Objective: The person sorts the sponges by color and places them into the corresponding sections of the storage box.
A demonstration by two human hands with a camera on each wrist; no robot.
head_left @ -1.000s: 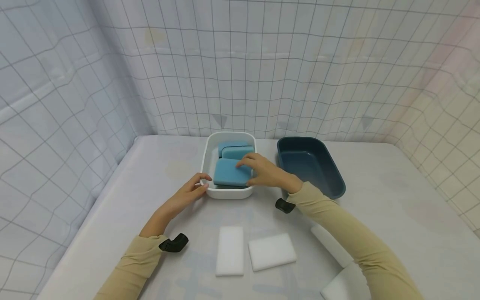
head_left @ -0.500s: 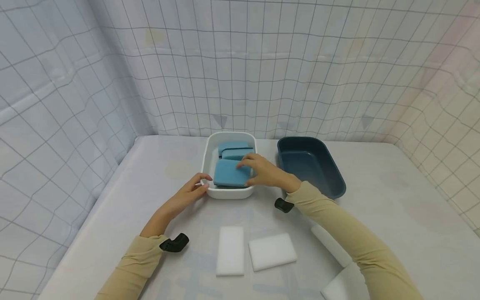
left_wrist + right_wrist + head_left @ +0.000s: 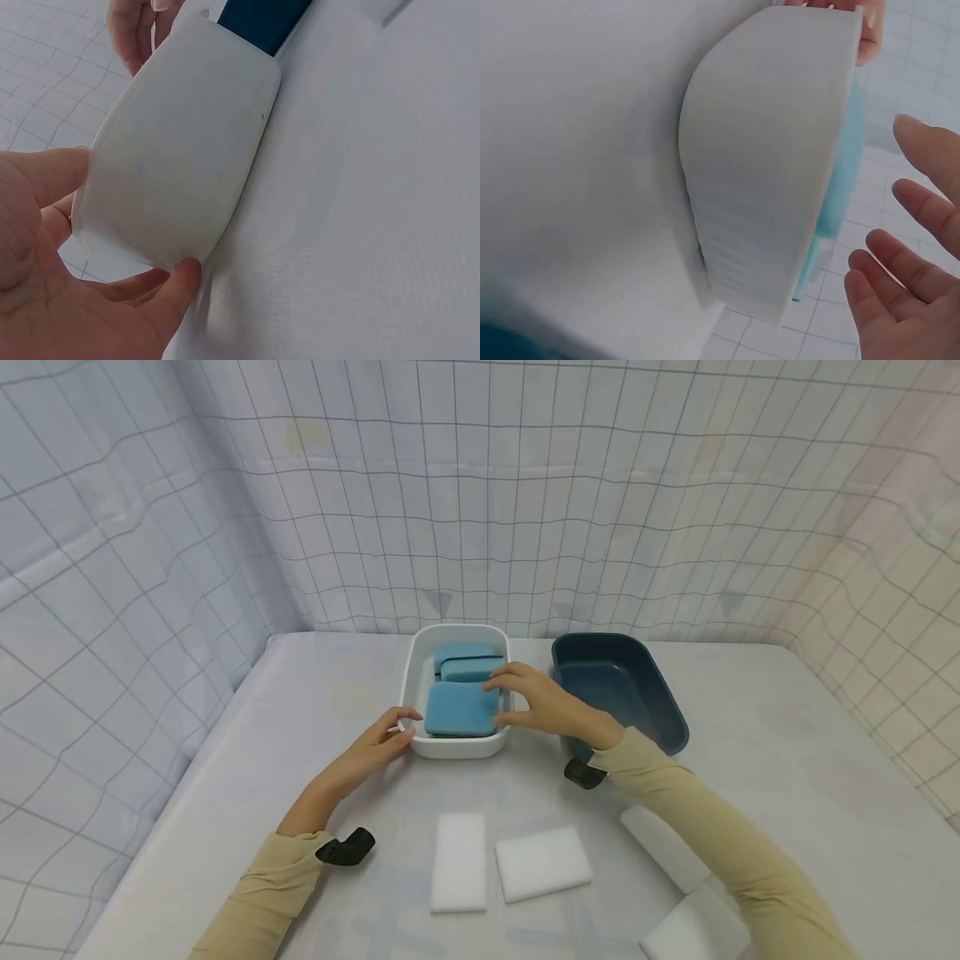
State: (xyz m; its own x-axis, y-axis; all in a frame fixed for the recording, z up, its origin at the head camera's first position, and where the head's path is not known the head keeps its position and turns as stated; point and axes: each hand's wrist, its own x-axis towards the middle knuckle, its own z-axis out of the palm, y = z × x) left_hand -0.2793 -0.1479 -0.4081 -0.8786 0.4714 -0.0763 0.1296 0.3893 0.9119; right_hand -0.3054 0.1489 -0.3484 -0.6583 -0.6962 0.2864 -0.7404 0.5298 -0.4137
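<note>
A white container (image 3: 455, 748) holds several light-blue sponges (image 3: 460, 708), with one lying flat at the front and others standing or leaning behind it. My left hand (image 3: 369, 755) grips its front left corner, as the left wrist view shows the thumb (image 3: 184, 285) and fingers on the white wall. Over the container's right side, my right hand (image 3: 551, 706) hovers with its fingers spread near the front sponge. In the right wrist view its fingers (image 3: 922, 210) stand apart from the container and hold nothing.
A dark-blue container (image 3: 615, 685) stands to the right of the white one. Nearer the front lie several white sponge-like blocks: an upright one (image 3: 459, 862), a slanted one (image 3: 543, 864), and others by the right sleeve (image 3: 720, 827). A gridded curtain (image 3: 480, 510) rises behind the table.
My right hand has let go of the front sponge and drawn slightly right and away, its fingers spreading. The sponge now lies flatter. My left hand stays at the container's corner.
</note>
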